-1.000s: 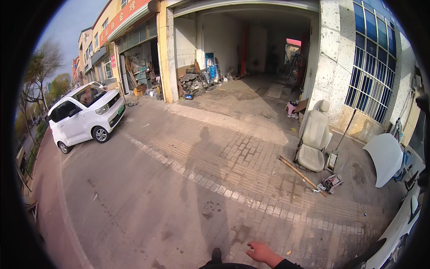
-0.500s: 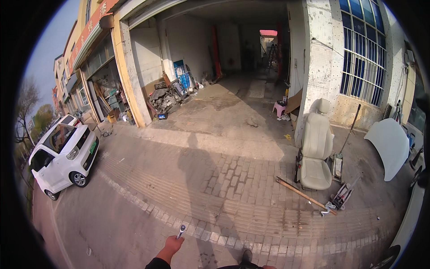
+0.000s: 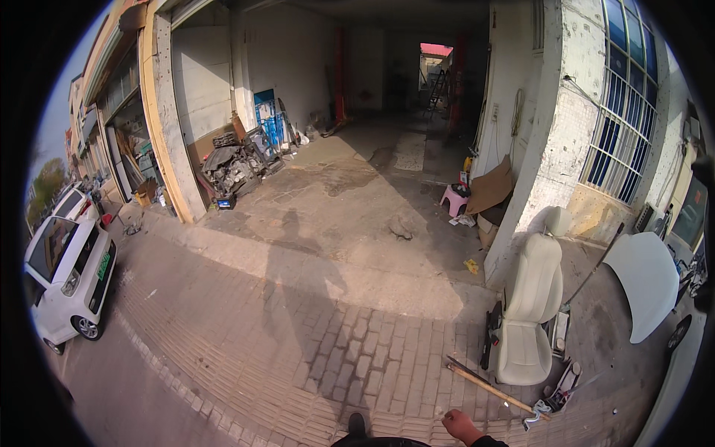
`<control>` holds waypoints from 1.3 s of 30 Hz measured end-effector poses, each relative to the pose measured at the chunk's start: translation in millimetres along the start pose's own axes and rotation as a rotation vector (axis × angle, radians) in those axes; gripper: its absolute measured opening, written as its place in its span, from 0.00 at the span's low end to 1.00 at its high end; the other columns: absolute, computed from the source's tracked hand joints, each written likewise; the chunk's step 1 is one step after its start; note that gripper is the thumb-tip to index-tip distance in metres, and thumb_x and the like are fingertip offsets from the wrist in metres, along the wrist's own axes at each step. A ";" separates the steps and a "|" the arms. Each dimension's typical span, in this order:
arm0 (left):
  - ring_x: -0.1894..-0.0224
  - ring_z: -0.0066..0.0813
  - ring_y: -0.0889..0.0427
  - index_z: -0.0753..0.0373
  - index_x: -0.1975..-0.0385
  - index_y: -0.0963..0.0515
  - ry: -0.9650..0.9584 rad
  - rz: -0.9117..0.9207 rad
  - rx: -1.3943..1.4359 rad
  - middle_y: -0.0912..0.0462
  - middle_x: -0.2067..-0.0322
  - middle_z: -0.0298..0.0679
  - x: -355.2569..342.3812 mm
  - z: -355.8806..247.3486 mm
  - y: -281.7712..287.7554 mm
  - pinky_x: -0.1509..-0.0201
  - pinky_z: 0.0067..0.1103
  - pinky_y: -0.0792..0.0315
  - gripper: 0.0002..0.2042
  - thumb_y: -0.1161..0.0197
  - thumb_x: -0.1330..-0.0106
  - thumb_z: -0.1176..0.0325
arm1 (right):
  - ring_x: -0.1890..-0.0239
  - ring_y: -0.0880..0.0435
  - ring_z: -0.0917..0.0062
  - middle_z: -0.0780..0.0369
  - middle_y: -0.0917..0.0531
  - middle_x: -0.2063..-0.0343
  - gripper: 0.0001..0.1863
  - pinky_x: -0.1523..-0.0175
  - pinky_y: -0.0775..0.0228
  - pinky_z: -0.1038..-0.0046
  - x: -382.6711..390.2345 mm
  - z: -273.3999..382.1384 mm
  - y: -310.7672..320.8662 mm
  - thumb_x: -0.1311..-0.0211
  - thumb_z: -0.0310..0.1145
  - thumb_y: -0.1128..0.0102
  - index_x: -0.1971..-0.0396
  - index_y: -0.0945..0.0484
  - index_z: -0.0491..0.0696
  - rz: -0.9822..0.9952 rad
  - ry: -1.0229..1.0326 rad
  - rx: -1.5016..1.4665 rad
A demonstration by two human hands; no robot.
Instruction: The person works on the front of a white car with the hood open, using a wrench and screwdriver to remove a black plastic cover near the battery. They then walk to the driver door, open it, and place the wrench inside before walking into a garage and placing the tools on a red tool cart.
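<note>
My right hand [image 3: 462, 427] is at the lower edge, right of centre, with a dark sleeve [image 3: 488, 442] behind it. Its fingers are curled in, and nothing shows in them. It is over the brick paving, touching nothing; the nearest thing is a long wooden pole [image 3: 488, 387] lying on the ground, with a metal crank-like piece [image 3: 538, 411] by its end. My left hand is out of view. One dark shoe [image 3: 357, 425] shows below.
A cream car seat [image 3: 529, 313] stands right, beside a floor jack [image 3: 564, 384] and a white car hood [image 3: 646, 279]. Ahead is a garage with a parts heap [image 3: 229, 170], pink stool [image 3: 453, 201] and cardboard [image 3: 491, 186]. A white car [image 3: 71, 279] is parked left.
My view has moved forward toward the garage. The left hand, holding a ratchet wrench before, has left view. My right hand, barely at the lower edge earlier, now shows more fully.
</note>
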State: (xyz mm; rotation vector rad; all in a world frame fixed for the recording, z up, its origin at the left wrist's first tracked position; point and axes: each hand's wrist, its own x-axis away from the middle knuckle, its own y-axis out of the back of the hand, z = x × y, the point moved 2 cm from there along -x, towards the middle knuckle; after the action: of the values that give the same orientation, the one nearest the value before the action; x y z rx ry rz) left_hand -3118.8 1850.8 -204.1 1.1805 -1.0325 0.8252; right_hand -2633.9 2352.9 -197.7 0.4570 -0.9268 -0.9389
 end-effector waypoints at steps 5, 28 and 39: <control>0.73 0.40 0.15 0.63 0.68 0.14 -0.031 -0.100 -0.001 0.15 0.76 0.46 -56.6 -255.2 234.9 0.66 0.38 0.22 0.18 0.28 0.35 0.51 | 0.48 0.11 0.51 0.52 0.08 0.55 0.22 0.43 0.18 0.54 -100.5 -31.6 14.7 0.33 0.51 0.33 0.60 0.10 0.45 0.451 -0.045 0.333; 0.50 0.58 0.10 0.67 0.60 0.10 -0.152 0.020 -0.364 0.10 0.59 0.61 -159.0 -986.3 636.1 0.47 0.45 0.17 0.17 0.33 0.35 0.58 | 0.71 0.15 0.78 0.62 0.14 0.69 0.11 0.64 0.22 0.71 -1070.2 402.3 515.2 0.27 0.33 0.38 0.54 0.17 0.42 -0.278 0.006 -0.456; 0.84 0.21 0.31 0.60 0.60 0.17 -0.643 -0.117 0.327 0.27 0.81 0.30 -75.9 -1842.1 1090.5 0.82 0.25 0.38 0.03 0.34 0.28 0.70 | 0.66 0.11 0.55 0.50 0.14 0.74 0.18 0.58 0.22 0.54 -1207.4 317.2 470.5 0.37 0.46 0.32 0.70 0.15 0.44 0.457 0.147 -0.068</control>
State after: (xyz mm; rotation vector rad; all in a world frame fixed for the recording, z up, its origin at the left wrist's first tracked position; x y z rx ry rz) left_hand -3783.5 3879.6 -29.9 1.8382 -1.3571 0.5360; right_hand -2988.4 3637.1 -268.6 0.2362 -0.8158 -0.5110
